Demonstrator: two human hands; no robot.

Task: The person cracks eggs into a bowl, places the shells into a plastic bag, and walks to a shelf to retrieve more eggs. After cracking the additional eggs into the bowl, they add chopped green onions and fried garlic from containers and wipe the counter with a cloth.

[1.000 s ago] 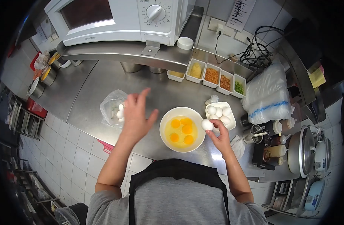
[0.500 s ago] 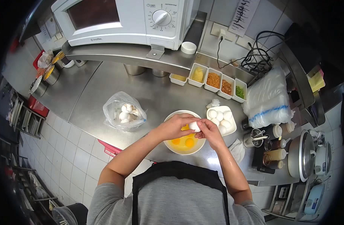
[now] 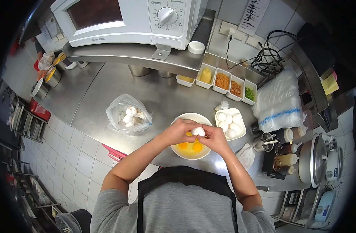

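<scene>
Head view: I see the left hand (image 3: 182, 131), a second ago near the plastic bag (image 3: 115, 110) of eggshells (image 3: 130, 116), now joining the right hand (image 3: 216, 139) over the white bowl (image 3: 192, 156); both grips clasp one white egg (image 3: 198, 132) above the yolks (image 3: 197, 147), steadying it from two sides.

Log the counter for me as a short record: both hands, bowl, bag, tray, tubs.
left hand: on an egg above the bowl
right hand: on the same egg
bowl: yolks, partly hidden by hands
bag: shells; left of bowl
tray: white eggs; right of bowl
tubs: at the back, holding food
</scene>
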